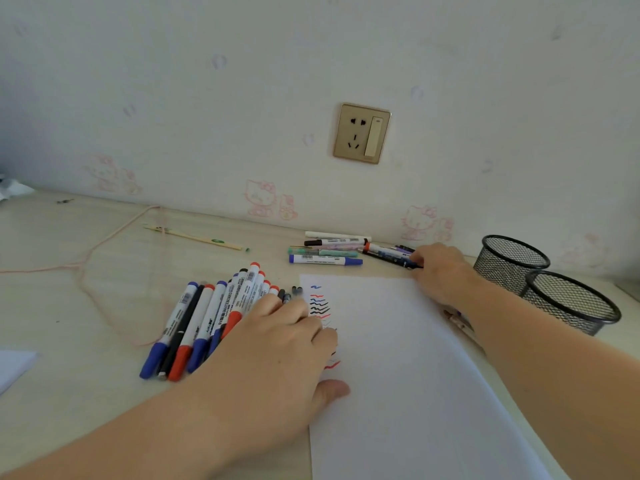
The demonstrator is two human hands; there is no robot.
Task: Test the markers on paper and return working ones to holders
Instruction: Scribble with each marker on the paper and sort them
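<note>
A white sheet of paper (408, 358) lies on the desk with blue, red and black squiggles near its left edge. My left hand (277, 344) rests flat on the paper's left edge, fingers spread, touching a pile of blue, red and black markers (204, 317). My right hand (441, 271) reaches past the paper's far right corner and its fingers pinch the end of a dark marker (391, 258) in a second group of pens (325, 252) by the wall. Two black mesh holders (510, 263) (571, 301) stand at the right; I see no markers inside them.
A pink cord (86, 265) loops over the left of the desk. A thin wooden stick (194, 237) lies near the wall. A wall socket (362, 133) is above the pens. Another white sheet (14, 367) shows at the left edge.
</note>
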